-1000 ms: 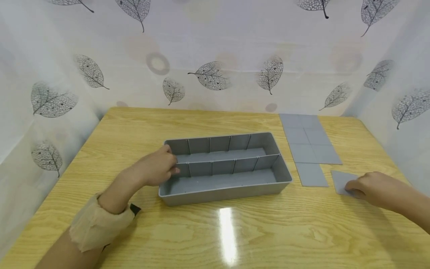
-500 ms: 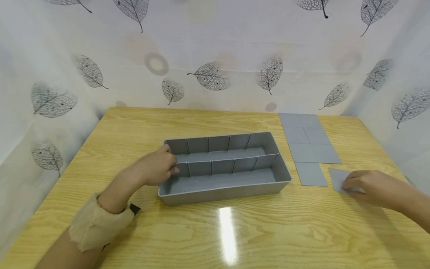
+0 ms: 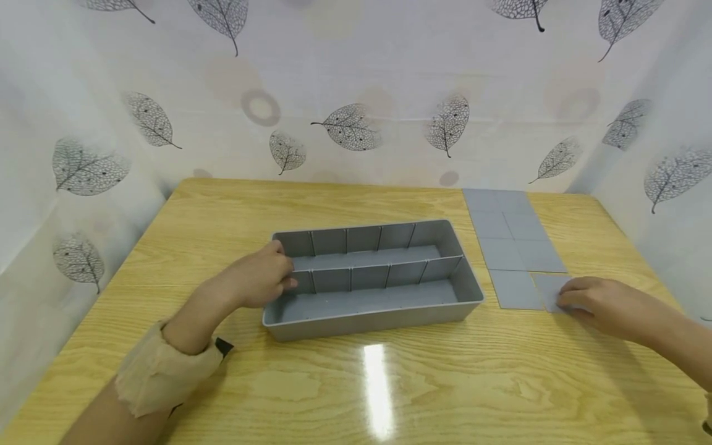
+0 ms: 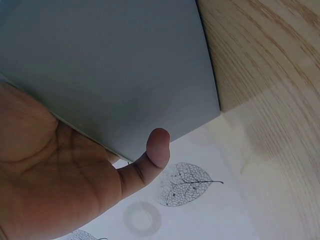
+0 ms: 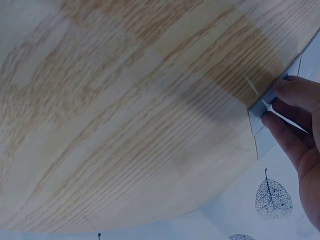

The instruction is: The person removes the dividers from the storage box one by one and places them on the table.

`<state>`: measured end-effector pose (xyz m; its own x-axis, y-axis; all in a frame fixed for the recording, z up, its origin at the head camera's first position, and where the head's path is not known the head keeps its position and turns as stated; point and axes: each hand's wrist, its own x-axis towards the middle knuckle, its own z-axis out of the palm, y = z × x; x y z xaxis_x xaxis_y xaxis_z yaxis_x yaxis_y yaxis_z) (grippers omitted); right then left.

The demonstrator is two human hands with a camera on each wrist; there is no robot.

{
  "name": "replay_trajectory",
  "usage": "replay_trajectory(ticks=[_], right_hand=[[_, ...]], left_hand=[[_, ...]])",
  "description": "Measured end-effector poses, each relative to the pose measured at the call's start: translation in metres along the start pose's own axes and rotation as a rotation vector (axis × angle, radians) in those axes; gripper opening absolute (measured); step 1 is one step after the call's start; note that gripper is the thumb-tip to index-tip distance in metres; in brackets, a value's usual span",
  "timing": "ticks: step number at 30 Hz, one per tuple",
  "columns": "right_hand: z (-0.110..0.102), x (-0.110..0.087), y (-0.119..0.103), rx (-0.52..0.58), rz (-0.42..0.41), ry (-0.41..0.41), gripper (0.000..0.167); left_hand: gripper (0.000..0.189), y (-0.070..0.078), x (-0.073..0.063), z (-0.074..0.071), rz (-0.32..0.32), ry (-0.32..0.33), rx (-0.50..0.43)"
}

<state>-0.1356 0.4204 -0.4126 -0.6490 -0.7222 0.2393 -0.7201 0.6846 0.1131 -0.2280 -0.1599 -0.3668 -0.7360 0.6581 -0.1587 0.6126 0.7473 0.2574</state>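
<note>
In the head view a long grey divider box (image 3: pixel 364 314) stands on the table, split lengthwise by an inner wall with several upright ribs. My left hand (image 3: pixel 257 275) grips the box's left end, fingers over its rim; the left wrist view shows the thumb (image 4: pixel 159 147) along the box's outer wall (image 4: pixel 125 65). Over on the right, my right hand (image 3: pixel 606 306) holds a small flat grey panel (image 3: pixel 547 287) by its right side, fingers bent over it. The right wrist view has the thumb and fingertips at the panel's edge. That panel lies beside another grey panel (image 3: pixel 514 290).
Several more grey panels (image 3: pixel 503 232) lie flat, edge to edge in two columns, at the back right of the wooden table (image 3: pixel 311 389). A leaf-patterned curtain (image 3: pixel 361 62) hangs behind and at both sides.
My right hand has slid the small panel left and a little away from me, up close to the neighbouring panels. The left hand and the box have stayed put.
</note>
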Motion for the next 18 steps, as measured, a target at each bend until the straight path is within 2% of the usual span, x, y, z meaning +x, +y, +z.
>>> replay_trajectory(ticks=[9,14,18], right_hand=[[0.000,0.004,-0.003,-0.031,0.016,-0.011,0.076],[-0.004,0.006,-0.002,-0.019,0.043,-0.008,0.071],[-0.017,0.023,-0.002,-0.029,0.089,0.059,0.071]], left_hand=[[0.017,0.000,-0.001,0.000,-0.021,-0.008,-0.003],[0.017,0.001,-0.002,-0.002,-0.011,-0.004,0.000],[0.016,0.001,-0.003,-0.002,0.001,0.004,0.007]])
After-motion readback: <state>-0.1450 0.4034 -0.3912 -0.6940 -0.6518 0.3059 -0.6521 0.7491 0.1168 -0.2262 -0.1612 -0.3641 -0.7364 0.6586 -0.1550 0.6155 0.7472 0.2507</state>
